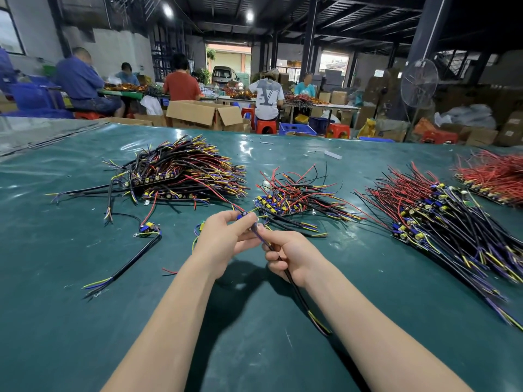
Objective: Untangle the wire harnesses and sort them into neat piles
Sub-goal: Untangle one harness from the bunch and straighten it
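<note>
1. Two bare hands are held close together above the green-covered desk [70, 343], near its middle, in the head view.
2. One wire harness [300, 297] is held between them. Its end with the small blue component is pinched in the grip of the left hand [223, 236], with thumb and fingertips closed on it.
3. The harness's black sheathed cable is enclosed by the curled grip of the right hand [293, 260]. Its yellow and purple tail is trailed down toward the person.
4. A red lead is stretched from the pinched end toward the large tangled heap [184, 171] at the left.
5. A small pile [294, 193] is laid just beyond the hands, a longer combed pile [441, 216] to the right, and a mostly red pile [492, 176] at the far right.
6. A single loose harness [135, 250] is left lying on the desk, left of the left hand.
</note>
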Demonstrator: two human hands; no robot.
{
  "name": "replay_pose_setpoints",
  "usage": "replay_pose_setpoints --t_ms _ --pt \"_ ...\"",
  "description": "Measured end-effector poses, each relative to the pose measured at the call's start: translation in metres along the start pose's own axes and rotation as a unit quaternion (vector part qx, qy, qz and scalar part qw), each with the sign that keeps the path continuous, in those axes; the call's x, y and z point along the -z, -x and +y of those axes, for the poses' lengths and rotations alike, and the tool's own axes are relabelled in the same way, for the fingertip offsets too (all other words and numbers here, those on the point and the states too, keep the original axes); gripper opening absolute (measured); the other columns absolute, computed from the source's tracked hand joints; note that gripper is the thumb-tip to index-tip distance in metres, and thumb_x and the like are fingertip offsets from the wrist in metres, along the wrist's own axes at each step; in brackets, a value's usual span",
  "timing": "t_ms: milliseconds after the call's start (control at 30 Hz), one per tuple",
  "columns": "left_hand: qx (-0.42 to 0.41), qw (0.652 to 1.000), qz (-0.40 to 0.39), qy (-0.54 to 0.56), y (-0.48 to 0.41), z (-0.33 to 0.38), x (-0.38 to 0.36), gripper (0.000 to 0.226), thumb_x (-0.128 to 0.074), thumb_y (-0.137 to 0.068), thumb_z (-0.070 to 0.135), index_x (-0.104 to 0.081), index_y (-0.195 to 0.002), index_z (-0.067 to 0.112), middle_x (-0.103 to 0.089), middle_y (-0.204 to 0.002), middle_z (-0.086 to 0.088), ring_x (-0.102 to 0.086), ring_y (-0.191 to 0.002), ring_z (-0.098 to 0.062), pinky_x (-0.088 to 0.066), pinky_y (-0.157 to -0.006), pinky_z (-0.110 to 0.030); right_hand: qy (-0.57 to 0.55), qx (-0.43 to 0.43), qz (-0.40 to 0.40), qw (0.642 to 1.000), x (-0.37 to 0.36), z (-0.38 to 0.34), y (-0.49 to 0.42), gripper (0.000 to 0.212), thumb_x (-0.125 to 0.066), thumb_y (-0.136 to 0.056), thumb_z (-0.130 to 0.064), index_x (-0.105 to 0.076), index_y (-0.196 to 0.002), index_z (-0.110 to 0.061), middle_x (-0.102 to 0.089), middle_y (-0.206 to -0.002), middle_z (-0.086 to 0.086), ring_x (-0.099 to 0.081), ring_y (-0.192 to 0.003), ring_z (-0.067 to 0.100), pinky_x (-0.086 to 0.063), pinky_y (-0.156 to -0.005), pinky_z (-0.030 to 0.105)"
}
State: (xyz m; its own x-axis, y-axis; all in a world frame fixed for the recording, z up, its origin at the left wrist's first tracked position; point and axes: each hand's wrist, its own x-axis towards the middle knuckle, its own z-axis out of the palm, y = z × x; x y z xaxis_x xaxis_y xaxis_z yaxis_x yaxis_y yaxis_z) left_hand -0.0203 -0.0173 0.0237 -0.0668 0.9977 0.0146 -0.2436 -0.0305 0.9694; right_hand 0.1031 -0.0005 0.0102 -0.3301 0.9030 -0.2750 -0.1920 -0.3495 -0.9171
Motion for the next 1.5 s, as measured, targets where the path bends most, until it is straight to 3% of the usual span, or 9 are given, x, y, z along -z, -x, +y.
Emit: replay_pose_setpoints --t_ms 67,233,433,567,733,933,1233,1400,1500 --pt "0.004 1.0 -0.016 0.005 0.0 0.0 0.003 0.018 -0.06 -0.085 -0.001 -0.053 -0.102 -0.003 -0.063 -0.081 -0.013 -0.065 -0.057 -0.01 -0.054 -0.056 -0.018 0.005 -0.011 0.0 1.0 0.0 -0.001 0.0 0.015 -0.056 -0.089 -0.016 -0.057 -0.074 -0.015 -0.033 -0.058 -0.002 -0.03 -0.03 0.001 -0.015 -0.027 0.01" --pt "-0.024 0.999 0.026 -0.039 0.001 0.001 0.001 0.015 -0.064 -0.079 -0.008 -0.054 -0.081 0.004 -0.059 -0.071 -0.009 -0.06 -0.052 -0.009 -0.053 -0.054 -0.017 -0.029 -0.06 -0.016 0.998 -0.003 -0.001 0.001 0.018 -0.053 -0.091 -0.016 -0.056 -0.073 -0.015 -0.042 -0.051 -0.003 -0.036 -0.03 0.001 -0.018 -0.026 0.01" --pt "-0.034 0.997 0.071 0.02 0.0 0.006 0.004 0.017 -0.062 -0.081 -0.006 -0.052 -0.09 0.004 -0.058 -0.077 -0.013 -0.058 -0.053 -0.013 -0.053 -0.049 -0.019 -0.091 -0.129 -0.06 0.986 -0.002 -0.003 0.003 0.048 -0.048 -0.092 -0.015 -0.059 -0.047 -0.007 -0.048 -0.044 -0.001 -0.042 -0.03 0.003 -0.021 -0.023 0.01" --pt "-0.03 0.997 0.069 0.032 0.0 0.006 0.001 0.024 -0.061 -0.081 -0.009 -0.051 -0.101 -0.002 -0.059 -0.073 -0.013 -0.061 -0.047 -0.008 -0.052 -0.046 -0.019 -0.083 -0.128 -0.07 0.986 -0.002 -0.004 0.006 0.048 -0.048 -0.091 -0.016 -0.057 -0.044 -0.009 -0.048 -0.044 -0.002 -0.042 -0.03 0.003 -0.02 -0.023 0.01" --pt "-0.032 0.994 0.103 0.034 -0.002 0.004 0.006 0.043 -0.06 -0.079 -0.013 -0.04 -0.111 0.005 -0.062 -0.07 -0.014 -0.061 -0.049 -0.013 -0.054 -0.047 -0.022 0.046 0.031 -0.026 0.998 -0.008 0.002 0.006 0.019 -0.051 -0.09 -0.006 -0.054 -0.072 -0.012 -0.045 -0.042 -0.004 -0.037 -0.032 0.004 -0.018 -0.028 0.01" --pt "-0.05 0.99 0.133 0.009 -0.003 0.002 0.012 0.048 -0.06 -0.076 -0.015 -0.039 -0.114 0.005 -0.061 -0.064 -0.013 -0.06 -0.042 -0.008 -0.053 -0.047 -0.02 0.185 0.226 0.038 0.956 -0.014 0.005 0.008 0.021 -0.061 -0.082 0.004 -0.062 -0.068 -0.012 -0.047 -0.043 -0.004 -0.036 -0.032 0.004 -0.023 -0.034 0.01" --pt "-0.022 0.984 0.152 0.091 -0.006 -0.001 0.009 0.055 -0.06 -0.077 -0.014 -0.035 -0.12 0.009 -0.062 -0.046 -0.002 -0.057 -0.038 -0.012 -0.049 -0.092 -0.039 0.151 0.155 -0.026 0.976 -0.009 0.001 0.008 0.026 -0.057 -0.079 0.013 -0.068 -0.076 -0.01 -0.055 -0.045 -0.007 -0.04 -0.037 0.005 -0.022 -0.034 0.013" --pt "-0.013 0.992 0.1 0.081 -0.006 -0.003 0.009 0.018 -0.061 -0.083 -0.004 -0.055 -0.1 -0.003 -0.06 -0.068 -0.008 -0.059 -0.051 -0.009 -0.053 -0.051 -0.019 0.12 0.081 -0.024 0.989 -0.009 0.003 0.007 0.021 -0.055 -0.088 -0.008 -0.058 -0.07 -0.017 -0.052 -0.046 -0.006 -0.038 -0.034 0.005 -0.02 -0.034 0.01" --pt "0.022 0.996 0.051 0.067 -0.005 -0.005 0.004 0.009 -0.057 -0.089 0.008 -0.061 -0.08 0.006 -0.062 -0.076 -0.004 -0.059 -0.064 -0.01 -0.054 -0.055 -0.015 0.122 0.096 0.007 0.988 -0.009 0.005 0.007 0.021 -0.057 -0.088 -0.011 -0.055 -0.069 -0.016 -0.048 -0.043 -0.005 -0.038 -0.033 0.004 -0.024 -0.034 0.011"
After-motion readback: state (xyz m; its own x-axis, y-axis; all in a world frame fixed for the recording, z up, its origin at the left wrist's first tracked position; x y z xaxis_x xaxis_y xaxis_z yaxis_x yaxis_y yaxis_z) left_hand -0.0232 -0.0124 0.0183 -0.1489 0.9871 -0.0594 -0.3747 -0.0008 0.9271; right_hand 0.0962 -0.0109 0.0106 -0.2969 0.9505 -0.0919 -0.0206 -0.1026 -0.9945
